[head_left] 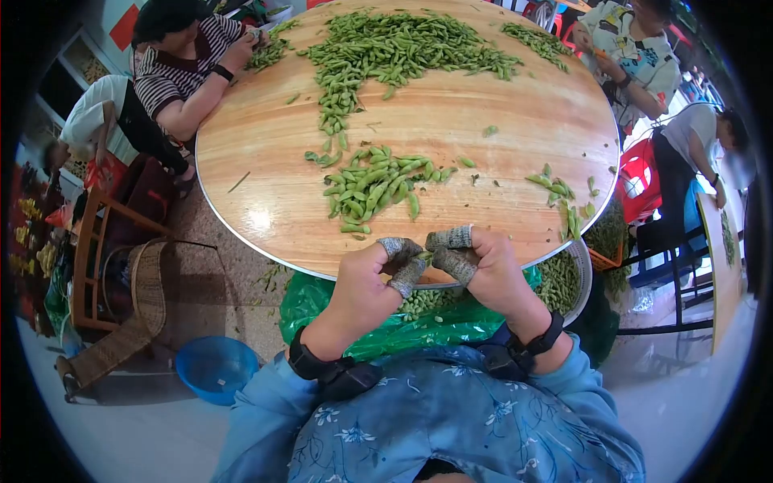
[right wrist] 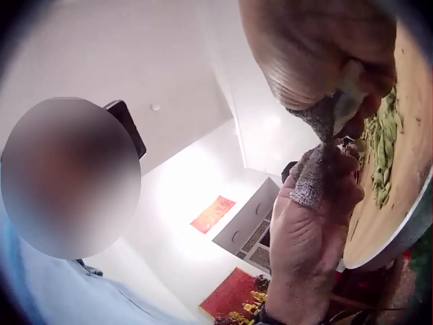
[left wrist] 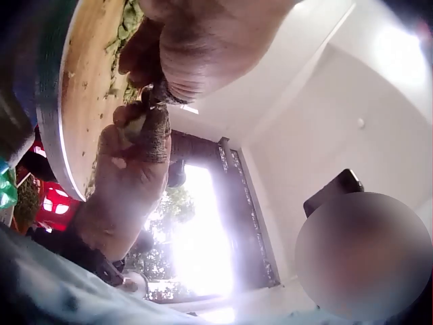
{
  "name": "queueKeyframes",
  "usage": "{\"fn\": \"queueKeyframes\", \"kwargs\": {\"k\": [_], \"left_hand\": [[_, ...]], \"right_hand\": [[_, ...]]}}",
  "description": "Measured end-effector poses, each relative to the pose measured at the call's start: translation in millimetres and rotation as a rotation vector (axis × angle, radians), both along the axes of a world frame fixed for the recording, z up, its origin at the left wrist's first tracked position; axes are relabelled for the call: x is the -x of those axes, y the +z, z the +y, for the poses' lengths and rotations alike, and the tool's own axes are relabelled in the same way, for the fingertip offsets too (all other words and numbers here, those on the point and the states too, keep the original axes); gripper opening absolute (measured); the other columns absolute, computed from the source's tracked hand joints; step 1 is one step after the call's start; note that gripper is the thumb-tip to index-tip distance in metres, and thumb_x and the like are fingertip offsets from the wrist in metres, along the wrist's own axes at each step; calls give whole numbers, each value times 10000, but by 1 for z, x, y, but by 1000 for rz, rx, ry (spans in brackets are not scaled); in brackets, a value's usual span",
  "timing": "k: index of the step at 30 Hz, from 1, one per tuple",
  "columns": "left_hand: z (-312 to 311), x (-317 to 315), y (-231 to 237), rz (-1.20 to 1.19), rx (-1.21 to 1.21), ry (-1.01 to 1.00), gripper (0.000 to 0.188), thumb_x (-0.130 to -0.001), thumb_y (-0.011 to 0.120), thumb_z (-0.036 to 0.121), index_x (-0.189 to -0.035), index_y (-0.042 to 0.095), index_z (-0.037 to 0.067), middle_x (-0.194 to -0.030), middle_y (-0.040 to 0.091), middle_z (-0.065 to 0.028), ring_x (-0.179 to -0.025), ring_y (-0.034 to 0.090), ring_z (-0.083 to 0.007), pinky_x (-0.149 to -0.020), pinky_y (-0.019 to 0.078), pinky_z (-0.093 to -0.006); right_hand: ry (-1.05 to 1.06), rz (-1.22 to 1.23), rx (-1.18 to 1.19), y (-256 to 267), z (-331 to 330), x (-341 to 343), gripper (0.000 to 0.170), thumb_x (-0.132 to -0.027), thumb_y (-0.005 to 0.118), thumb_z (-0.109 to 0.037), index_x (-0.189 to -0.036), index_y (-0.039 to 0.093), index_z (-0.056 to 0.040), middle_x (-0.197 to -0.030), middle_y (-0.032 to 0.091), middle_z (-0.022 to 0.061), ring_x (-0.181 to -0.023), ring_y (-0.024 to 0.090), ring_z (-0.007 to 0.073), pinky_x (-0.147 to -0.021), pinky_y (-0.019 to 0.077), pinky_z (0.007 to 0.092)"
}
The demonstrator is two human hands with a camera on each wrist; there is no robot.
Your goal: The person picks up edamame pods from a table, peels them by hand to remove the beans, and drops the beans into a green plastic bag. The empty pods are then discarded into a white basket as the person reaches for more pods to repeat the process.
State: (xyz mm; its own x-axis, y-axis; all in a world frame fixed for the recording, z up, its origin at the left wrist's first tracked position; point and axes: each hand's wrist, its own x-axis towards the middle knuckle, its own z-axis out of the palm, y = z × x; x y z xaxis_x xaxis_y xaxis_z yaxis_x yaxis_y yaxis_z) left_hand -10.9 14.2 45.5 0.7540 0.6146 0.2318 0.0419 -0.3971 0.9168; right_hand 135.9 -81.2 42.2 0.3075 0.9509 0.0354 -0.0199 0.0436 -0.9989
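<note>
Both hands meet over the near edge of a round wooden table (head_left: pixel 282 177), their thumbs and forefingers wrapped in grey cloth. A green pod (head_left: pixel 426 256) is pinched between the fingertips of the left hand (head_left: pixel 366 278) and the right hand (head_left: pixel 491 270). The wrist views show the hands fingertip to fingertip; the pod itself is hard to make out there. Just beyond the hands lies a small heap of green pods (head_left: pixel 374 187). Below them, shelled beans (head_left: pixel 431 301) lie by green plastic (head_left: pixel 403 334).
A large pod heap (head_left: pixel 403 48) covers the table's far side. Several pods (head_left: pixel 555 191) lie at the right. A pale basket (head_left: pixel 581 278) of beans stands under the right edge, a blue basin (head_left: pixel 216 366) on the floor at left. People sit at both sides.
</note>
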Motion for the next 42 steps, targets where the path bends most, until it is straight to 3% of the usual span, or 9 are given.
{"fn": "queueKeyframes", "kwargs": {"k": [4,7,12,19,28,34,37,39,42], "left_hand": [[5,-1,1,73,33,1,208,-728,633,-3,-923,572,-40,-809,625,-78,-744,589,-111,-662,479,-239],[3,-3,-8,10,87,67,193,-726,644,18,-899,578,-37,-814,630,-88,-745,594,-113,-654,480,-240],[2,-7,-15,-39,-537,120,182,-646,670,4,-815,605,-17,-710,590,-139,-615,581,-243,-543,463,-292],[6,-7,-31,-137,-733,91,205,-588,674,0,-782,607,3,-688,552,-140,-596,548,-277,-519,454,-322],[2,-8,-30,-140,-841,86,208,-590,678,9,-786,609,15,-676,544,-140,-621,557,-302,-547,465,-345],[-5,-11,-31,-68,-378,181,144,-692,656,6,-821,595,-10,-683,583,-98,-609,594,-200,-580,489,-296],[-4,-12,-30,-163,-41,163,130,-734,623,9,-844,560,-24,-698,599,-75,-591,578,-151,-524,472,-263],[-3,-10,-23,-190,583,118,98,-777,595,30,-855,551,-10,-699,595,-42,-602,556,-82,-508,460,-215],[9,-5,-19,-77,719,32,90,-790,581,38,-865,545,5,-708,590,-42,-594,548,-74,-494,447,-196]], "right_hand": [[-21,-220,16,6,3,-1,143,-787,579,-9,-920,564,42,-858,607,59,-787,565,112,-704,463,242],[-185,-78,12,0,5,2,131,-787,579,-13,-904,569,44,-844,608,50,-794,561,113,-703,462,245],[-39,112,119,-11,-3,-6,127,-817,560,-81,-900,586,11,-799,603,16,-727,523,74,-624,422,207],[8,418,113,-15,-2,-2,112,-824,546,-109,-887,601,-34,-777,597,-17,-611,443,27,-535,336,170],[2,372,83,-17,-3,-3,72,-819,542,-56,-867,573,-13,-785,585,5,-712,519,65,-641,415,198],[-38,301,60,-17,2,2,71,-822,543,-48,-872,558,-1,-798,583,14,-735,520,69,-679,424,205],[-48,254,45,-17,5,4,77,-817,551,-46,-877,555,2,-796,582,11,-741,523,71,-673,424,205],[-41,188,4,-20,6,3,78,-817,553,-48,-874,555,7,-797,582,10,-750,519,65,-670,426,204],[-22,17,-58,-21,5,2,88,-802,573,-53,-861,561,12,-782,586,35,-738,530,89,-647,430,221]]}}
